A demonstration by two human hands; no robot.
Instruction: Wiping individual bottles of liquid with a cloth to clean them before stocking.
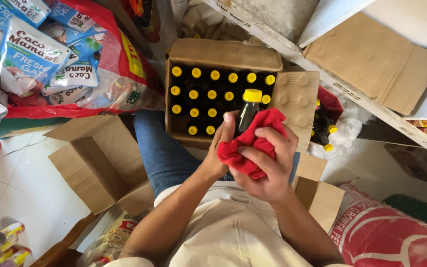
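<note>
- A large red woven sack (386, 232) lies at lower right, and a clear-and-red plastic bag (119, 64) of blue pouches slumps at upper left; both are soft and sag under their contents.
- An open cardboard box (223, 54) sits before the person's knees, flaps folded back, so its rows of yellow-capped bottles stand upright and within reach.
- An empty cardboard box (100, 163) rests on the pale tile floor beside the blue-jeaned leg (161, 153), its mouth turned upward.
- The right hand (268, 165) is closed around a red cloth (253, 143), a nubby, crumpled towel pressed against the bottle's side, seemingly to rub it.
- The left hand (221, 148) grips the dark bottle (248, 111) from the far side, thumb up along it, steadying it above the full box.
- The bottle is slim, smooth and glossy, with a round yellow screw cap.
</note>
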